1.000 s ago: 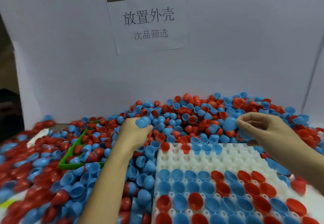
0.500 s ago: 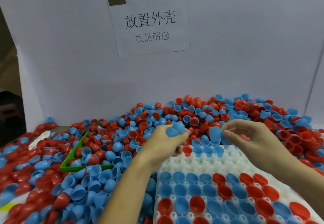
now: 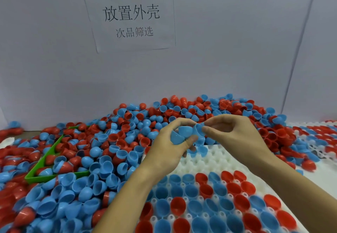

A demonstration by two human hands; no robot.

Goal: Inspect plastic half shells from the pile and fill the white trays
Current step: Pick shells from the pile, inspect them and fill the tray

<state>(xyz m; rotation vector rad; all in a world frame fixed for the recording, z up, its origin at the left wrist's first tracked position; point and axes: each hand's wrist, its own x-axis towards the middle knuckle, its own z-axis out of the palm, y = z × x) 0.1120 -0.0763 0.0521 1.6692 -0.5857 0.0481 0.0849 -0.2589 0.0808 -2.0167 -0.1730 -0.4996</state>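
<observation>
My left hand (image 3: 169, 147) cradled several blue half shells (image 3: 179, 136) in curled fingers, and my right hand (image 3: 235, 134) pinched the rim of one blue shell (image 3: 198, 129) between thumb and forefinger, just beside the left. Both hovered above the far edge of the white tray (image 3: 206, 161), its near rows filled, the middle rows bare. The loosely held cluster could have slipped and scattered into the pile (image 3: 113, 141) behind and to the left, or into already filled pockets.
</observation>
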